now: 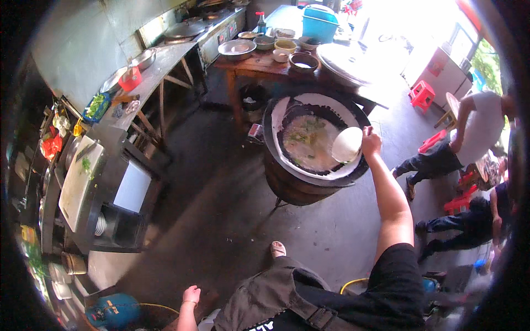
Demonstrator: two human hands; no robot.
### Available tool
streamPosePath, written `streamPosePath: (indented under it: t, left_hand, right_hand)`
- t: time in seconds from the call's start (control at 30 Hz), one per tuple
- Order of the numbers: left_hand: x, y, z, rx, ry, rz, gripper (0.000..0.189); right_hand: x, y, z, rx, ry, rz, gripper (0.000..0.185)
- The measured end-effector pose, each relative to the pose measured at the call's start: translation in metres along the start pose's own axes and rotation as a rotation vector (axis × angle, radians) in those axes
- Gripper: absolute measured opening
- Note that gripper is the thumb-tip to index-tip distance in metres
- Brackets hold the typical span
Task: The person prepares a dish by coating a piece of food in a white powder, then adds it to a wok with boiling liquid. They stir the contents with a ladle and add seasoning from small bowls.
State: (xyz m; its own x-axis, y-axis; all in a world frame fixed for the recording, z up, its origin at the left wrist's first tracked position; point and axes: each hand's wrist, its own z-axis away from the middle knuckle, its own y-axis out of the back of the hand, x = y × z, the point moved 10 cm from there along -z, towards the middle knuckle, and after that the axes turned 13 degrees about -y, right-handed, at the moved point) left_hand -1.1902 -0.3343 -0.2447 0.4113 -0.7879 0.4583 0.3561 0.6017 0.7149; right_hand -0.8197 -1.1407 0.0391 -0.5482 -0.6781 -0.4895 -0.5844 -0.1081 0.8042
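Note:
My right hand [371, 141] is closed at the right rim of a large wok [316, 99] on a round barrel-like stove. A pale, round scoop or bowl [347, 145] extends from that hand over the wok, tilted; its handle is hidden by the fingers. Broth with green leaves and pale pieces [308, 138] fills the bottom of the wok. My left hand [191, 294] hangs low at the lower left, away from the wok, fingers curled, with no object visible in it.
Behind the wok, a wooden table [265, 68] holds bowls, a blue tub [319, 25] and a large metal lid [343, 64]. A cutting board [80, 182] with a knife lies at left. A blue gas cylinder [114, 311] stands lower left. Two people and red stools [422, 96] are at right.

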Motion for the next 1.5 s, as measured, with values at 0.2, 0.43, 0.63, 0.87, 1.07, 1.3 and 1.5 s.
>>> streamPosePath:
  t: [0.2,0.43,0.63,0.87,1.07,1.3,1.5]
  left_hand:
    - [0.018,0.03,-0.074,-0.091,0.093,-0.029,0.036]
    - [-0.028,0.106,-0.19,-0.133,0.16,0.013,0.038]
    - [0.029,0.228,-0.34,-0.182,-0.125,-0.193,0.042]
    - [0.219,0.306,-0.494,-0.221,-0.537,0.191,0.041]
    - [0.397,0.376,-0.597,-0.358,-0.728,1.014,0.029]
    - [0.378,0.547,-0.728,0.195,-0.336,1.761,0.03]
    - [0.338,0.694,-0.791,0.326,-0.358,1.754,0.006]
  right_hand:
    - [-0.115,-0.096,0.028,-0.056,0.598,0.389,0.017]
    - [-0.186,-0.189,0.047,-0.237,0.579,0.875,0.024]
    - [-0.218,-0.085,-0.055,0.348,0.406,0.64,0.016]
    - [-0.4,-0.213,-0.01,-0.646,-0.337,-0.952,0.02]
    - [-0.651,-0.37,0.086,-1.049,-0.296,-1.182,0.01]
    - [-0.89,-0.447,0.258,-1.659,-0.08,-1.276,0.021]
    - [-0.942,-0.475,0.257,-1.685,0.537,-0.891,0.042]
